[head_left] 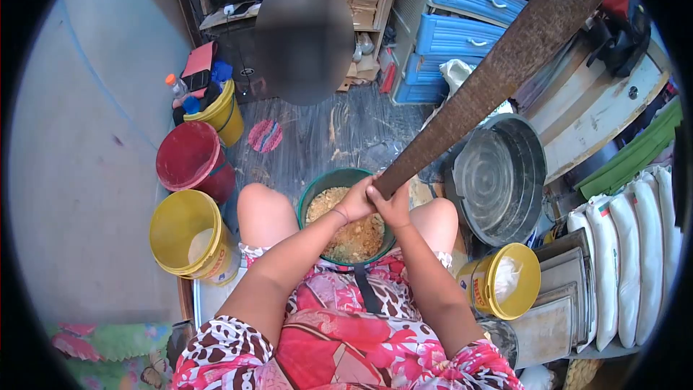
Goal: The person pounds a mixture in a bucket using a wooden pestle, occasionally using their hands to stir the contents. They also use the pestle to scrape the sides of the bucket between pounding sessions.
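Observation:
A long brown wooden pole (480, 87) slants from the upper right down to the middle of the view. My left hand (355, 201) and my right hand (394, 208) are closed together around its lower part, and its bottom end is hidden behind them. Both hands are over a green bucket (307, 191) that stands between my knees. Inside the bucket is a crumbly, yellow-brown mass (357, 240), coarse and broken up.
To the left stand a yellow bucket (164, 235), a red bucket (167, 166) and another yellow bucket (229, 130) with items on top. At right are a large dark basin (534, 173), a yellow pail (530, 271) holding a white bag, and stacked white sacks (624, 267). Blue drawers (458, 35) stand behind.

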The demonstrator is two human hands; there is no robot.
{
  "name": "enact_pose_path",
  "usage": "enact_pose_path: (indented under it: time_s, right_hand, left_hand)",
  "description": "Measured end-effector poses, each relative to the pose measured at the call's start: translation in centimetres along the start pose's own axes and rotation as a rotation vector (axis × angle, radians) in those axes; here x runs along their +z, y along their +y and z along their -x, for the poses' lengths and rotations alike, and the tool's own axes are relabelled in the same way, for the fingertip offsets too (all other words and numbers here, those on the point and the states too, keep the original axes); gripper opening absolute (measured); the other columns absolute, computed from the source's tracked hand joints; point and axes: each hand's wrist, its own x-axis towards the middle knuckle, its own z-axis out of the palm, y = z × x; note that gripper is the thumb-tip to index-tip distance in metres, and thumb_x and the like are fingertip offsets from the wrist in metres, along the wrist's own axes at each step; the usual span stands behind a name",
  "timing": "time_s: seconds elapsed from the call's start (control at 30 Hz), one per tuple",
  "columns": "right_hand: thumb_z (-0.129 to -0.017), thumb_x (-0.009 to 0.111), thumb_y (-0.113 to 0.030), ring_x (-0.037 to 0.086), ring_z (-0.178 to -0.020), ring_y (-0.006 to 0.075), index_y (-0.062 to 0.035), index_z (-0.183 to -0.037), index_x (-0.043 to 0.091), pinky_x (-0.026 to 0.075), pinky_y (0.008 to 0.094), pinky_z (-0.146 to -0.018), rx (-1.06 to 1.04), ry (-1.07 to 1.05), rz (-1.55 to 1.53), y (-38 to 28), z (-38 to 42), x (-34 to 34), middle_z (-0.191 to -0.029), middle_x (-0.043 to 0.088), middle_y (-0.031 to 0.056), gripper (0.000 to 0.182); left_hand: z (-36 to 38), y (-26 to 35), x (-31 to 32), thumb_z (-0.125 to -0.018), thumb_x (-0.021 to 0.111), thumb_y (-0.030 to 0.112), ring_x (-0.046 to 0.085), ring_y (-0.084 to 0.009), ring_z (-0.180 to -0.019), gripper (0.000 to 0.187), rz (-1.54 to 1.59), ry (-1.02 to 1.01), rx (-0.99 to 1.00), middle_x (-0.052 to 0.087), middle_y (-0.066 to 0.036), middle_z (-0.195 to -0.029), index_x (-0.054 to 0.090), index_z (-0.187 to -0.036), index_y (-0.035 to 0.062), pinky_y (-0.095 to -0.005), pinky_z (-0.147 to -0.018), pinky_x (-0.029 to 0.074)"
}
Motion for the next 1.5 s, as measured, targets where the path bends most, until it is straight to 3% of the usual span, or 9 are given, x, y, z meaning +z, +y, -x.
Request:
enact_pose_path:
  time_s: [0.47,0.6,0.67,0.73,0.8,0.93,1.13,1.33,1.5]
  right_hand:
    - [-0.079,0.059,-0.032,0.055,-0.077,0.0172,0.0014,-0.108,0.051,0.044,0.0276,-0.066,-0.707,0.492,0.008,-37.7,-17.1,-0.6,-0.087,0.056,0.0094,0.045]
    - [-0.080,0.060,-0.037,0.055,-0.075,0.0155,-0.0015,-0.111,0.053,0.045,0.0273,-0.067,-0.804,-0.255,0.005,-39.9,-23.6,-8.6,-0.090,0.057,0.0092,0.048]
    - [-0.081,0.061,-0.035,0.056,-0.075,0.0137,-0.0009,-0.113,0.054,0.045,0.0272,-0.069,-0.317,-0.195,-0.336,-37.5,-29.1,-11.2,-0.092,0.058,0.0086,0.047]
    - [-0.070,0.075,-0.033,0.052,-0.101,0.0222,0.0001,-0.125,0.038,0.040,0.0352,-0.090,-0.593,0.293,0.337,-27.6,-20.1,-6.3,-0.113,0.051,0.0133,0.073]
    - [-0.071,0.075,-0.022,0.045,-0.110,0.0247,-0.0005,-0.129,0.029,0.037,0.0389,-0.094,-0.470,0.166,-0.083,-11.4,-12.0,-0.6,-0.119,0.046,0.0148,0.077]
    - [-0.072,0.074,-0.031,0.054,-0.100,0.0376,0.0004,-0.121,0.031,0.043,0.0409,-0.085,0.210,0.043,0.137,3.5,1.6,3.4,-0.110,0.050,0.0246,0.073]
    - [-0.071,0.075,-0.020,0.056,-0.089,0.0196,-0.0015,-0.107,0.046,0.045,0.0337,-0.081,-0.031,0.034,0.098,0.8,-0.1,0.9,-0.095,0.055,0.0090,0.049]
    - [-0.068,0.078,-0.020,0.057,-0.082,0.0177,-0.0026,-0.125,0.023,0.047,0.0320,-0.077,-0.472,0.235,0.055,-16.1,-8.5,-1.5,-0.094,0.054,0.0090,0.081]
    - [-0.071,0.075,-0.030,0.058,-0.092,0.0181,0.0029,-0.105,0.057,0.045,0.0285,-0.081,-0.622,0.383,0.190,-35.3,-19.4,-7.7,-0.103,0.058,0.0085,0.051]
  left_hand:
    - [-7.3,34.8,-1.0,-0.062,0.078,0.013,0.058,-0.0139,-0.077,0.057,-0.145,0.094,0.623,0.061,-0.007,-0.093,0.051,-0.111,-0.0007,-0.0314,-0.068,0.050]
    - [-7.3,40.1,-0.3,-0.071,0.060,0.017,0.059,-0.0174,-0.057,0.027,-0.161,0.126,0.782,0.061,-0.010,-0.067,0.059,-0.082,-0.0067,-0.0289,-0.054,0.048]
    - [-9.2,35.6,-1.1,-0.063,0.075,0.015,0.059,-0.0146,-0.076,0.047,-0.255,0.137,0.639,0.062,-0.007,-0.092,0.055,-0.102,-0.0008,-0.0310,-0.067,0.050]
    - [-7.3,27.8,-1.1,-0.057,0.074,0.018,0.056,-0.0237,-0.107,0.068,-0.260,0.112,0.444,0.057,-0.017,-0.116,0.050,-0.118,-0.0006,-0.0347,-0.089,0.044]
    - [-4.6,11.9,-1.0,-0.069,0.071,0.010,0.041,-0.0184,-0.124,0.075,-0.086,0.103,0.230,0.045,-0.011,-0.133,0.035,-0.135,0.0023,-0.0321,-0.103,0.032]
    - [0.1,-6.3,-1.7,-0.083,0.063,0.020,0.052,-0.0123,-0.095,0.038,0.050,0.083,-0.099,0.060,-0.005,-0.104,0.052,-0.115,0.0040,-0.0299,-0.088,0.043]
    - [1.1,5.8,-0.8,-0.078,0.065,0.010,0.053,-0.0118,-0.097,0.058,-0.011,-0.032,-0.265,0.056,-0.004,-0.115,0.041,-0.130,0.0037,-0.0288,-0.089,0.043]
    - [-3.1,18.2,-1.0,-0.065,0.076,0.018,0.050,-0.0185,-0.115,0.087,-0.128,-0.049,0.364,0.052,-0.013,-0.125,0.030,-0.138,0.0039,-0.0319,-0.098,0.039]
    - [-8.9,35.8,-0.5,-0.061,0.076,0.025,0.062,-0.0231,-0.093,0.062,-0.017,-0.035,0.587,0.064,-0.016,-0.099,0.054,-0.113,0.0001,-0.0328,-0.079,0.049]
